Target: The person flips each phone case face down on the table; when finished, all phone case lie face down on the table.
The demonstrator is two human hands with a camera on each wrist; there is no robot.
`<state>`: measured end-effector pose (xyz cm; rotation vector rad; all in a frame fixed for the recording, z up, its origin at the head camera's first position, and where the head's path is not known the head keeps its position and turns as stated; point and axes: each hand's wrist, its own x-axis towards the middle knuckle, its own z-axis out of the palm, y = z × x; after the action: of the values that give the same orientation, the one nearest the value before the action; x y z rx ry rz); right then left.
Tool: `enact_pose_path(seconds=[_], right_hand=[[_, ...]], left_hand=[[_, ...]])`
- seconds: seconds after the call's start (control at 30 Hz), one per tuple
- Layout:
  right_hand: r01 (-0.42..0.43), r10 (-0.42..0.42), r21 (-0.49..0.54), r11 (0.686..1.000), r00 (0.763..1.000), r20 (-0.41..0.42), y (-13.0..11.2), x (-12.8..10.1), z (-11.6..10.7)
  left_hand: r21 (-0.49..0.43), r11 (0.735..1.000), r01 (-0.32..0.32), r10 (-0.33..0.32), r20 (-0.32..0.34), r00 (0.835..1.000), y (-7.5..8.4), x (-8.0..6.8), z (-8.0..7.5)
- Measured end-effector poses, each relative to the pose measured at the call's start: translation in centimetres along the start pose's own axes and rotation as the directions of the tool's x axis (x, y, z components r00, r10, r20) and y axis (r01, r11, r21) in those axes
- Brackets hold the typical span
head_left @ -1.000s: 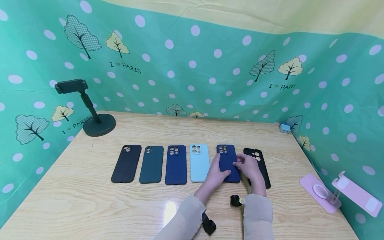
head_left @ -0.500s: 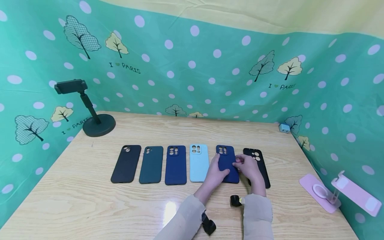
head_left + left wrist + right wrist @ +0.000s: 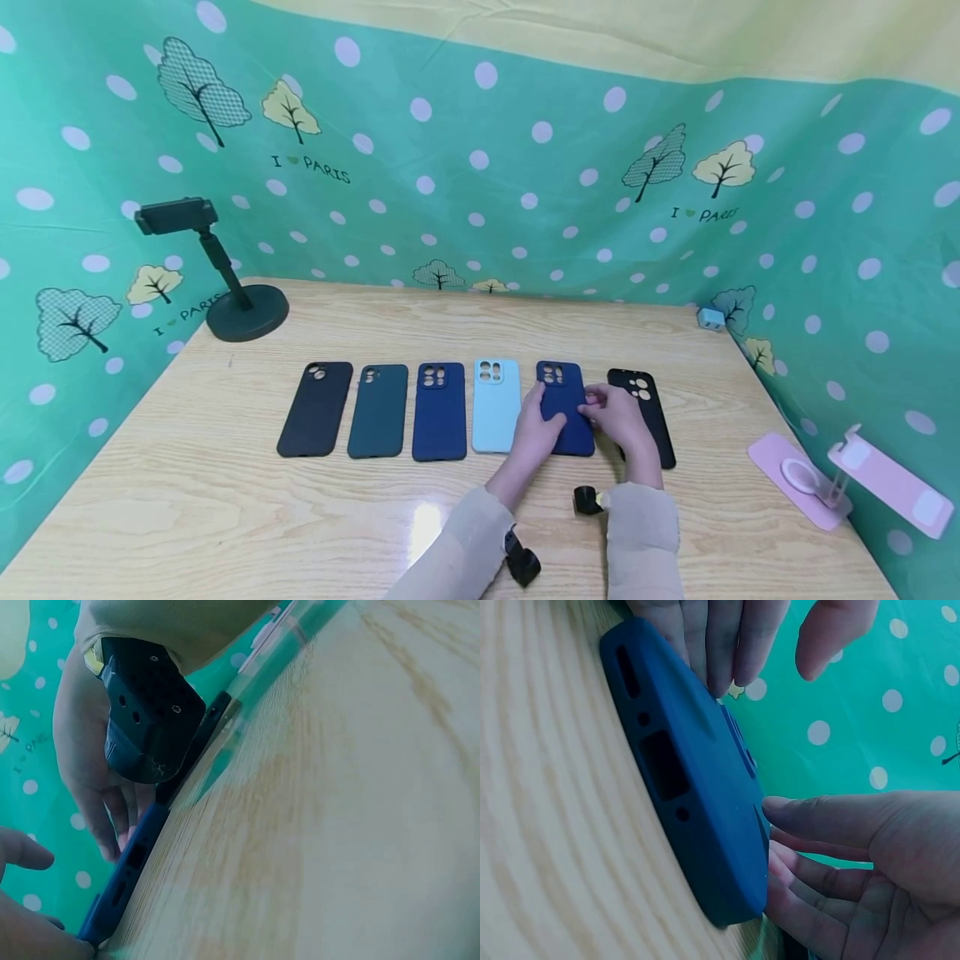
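Navy case: dark-blue silicone phone case [image 3: 565, 408], flat on wooden table [image 3: 225, 500], camera cut-outs toward far edge; centre-right of head view, 5th in a row of 6.
L hand: left hand [image 3: 537, 428] lies on case's near-left part, fingers straight & close together, pressing on the back; thumb on top too. Right wrist view shows its fingertips [image 3: 721, 645] on the case's far side.
R hand: right hand [image 3: 619, 414] at case's right edge, fingers [image 3: 810, 879] slightly spread, lightly bent, tips touching the edge. Not wrapped round it.
Row, L to R: black case [image 3: 316, 408], dark-green case [image 3: 378, 411], 2nd navy case [image 3: 439, 411], light-blue case [image 3: 496, 405], then the handled one, then black case w/ round holes [image 3: 651, 412], partly under R hand.
Gaps: handled case just beside light-blue one; near the far-right black one.
Left side of frame: black phone stand [image 3: 225, 275], round base, far-left table corner.
Right side: pink stand [image 3: 832, 483] near edge; small blue cube [image 3: 710, 317] at far-right corner.
Backdrop: green cloth [image 3: 480, 167], white dots, trees.
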<state>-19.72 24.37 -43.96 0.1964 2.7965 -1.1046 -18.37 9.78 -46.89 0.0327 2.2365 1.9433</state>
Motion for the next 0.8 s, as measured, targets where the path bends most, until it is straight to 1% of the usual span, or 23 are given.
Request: enact_pose_path(seconds=[0.1,0.37,0.57,0.8], right_hand=[[0.009,-0.009,0.010,1.000,1.000,0.005,-0.07,0.08,0.14],[0.000,0.000,0.011,1.000,1.000,0.003,-0.36,0.22,0.43],[0.007,-0.007,0.012,1.000,1.000,0.009,-0.42,0.17,0.48],[0.018,-0.019,0.044,0.999,1.000,0.019,-0.05,0.16,0.18]], left_hand=[[-0.016,1.000,0.009,-0.009,-0.012,1.000,0.06,-0.04,-0.03],[-0.014,1.000,0.003,-0.003,-0.041,0.999,0.14,-0.02,0.00],[-0.008,1.000,0.005,-0.006,-0.046,0.999,0.34,-0.26,0.03],[-0.002,1.000,0.003,-0.004,-0.060,0.998,0.51,-0.32,0.21]])
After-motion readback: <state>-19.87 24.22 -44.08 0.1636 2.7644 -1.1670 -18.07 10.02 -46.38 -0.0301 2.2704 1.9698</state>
